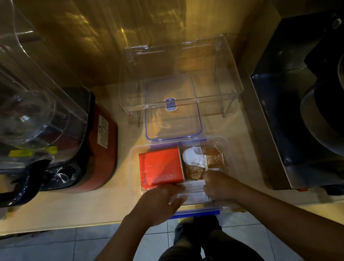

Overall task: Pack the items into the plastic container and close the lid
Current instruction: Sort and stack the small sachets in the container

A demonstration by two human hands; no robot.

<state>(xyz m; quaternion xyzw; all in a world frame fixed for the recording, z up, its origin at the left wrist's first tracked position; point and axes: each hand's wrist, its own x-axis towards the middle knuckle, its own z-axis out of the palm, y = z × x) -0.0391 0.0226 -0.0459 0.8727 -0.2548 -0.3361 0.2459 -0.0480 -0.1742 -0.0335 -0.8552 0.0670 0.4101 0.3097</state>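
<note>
- Both hands are reaching into the near end of the plastic container (228,146); left hand (160,203) and right hand (219,185) are each gripping one end of a white packet (194,191)
- red pack (160,169) and brown sachets (208,158) are lying inside, side by side
- lid (172,109) is resting just behind, off the container

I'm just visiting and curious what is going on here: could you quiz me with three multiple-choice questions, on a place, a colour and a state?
1. Where does the lid lie?
A. behind the plastic container
B. on the floor
C. on the blender

2. What colour is the flat packet in the container's left half?
A. green
B. orange-red
C. black

3. What are the hands doing?
A. both idle
B. closing the lid
C. both on the white packets

Answers: 1 A, it rests beyond the far rim. 2 B, plainly orange-red. 3 C, left hand and right hand flank them.
</note>
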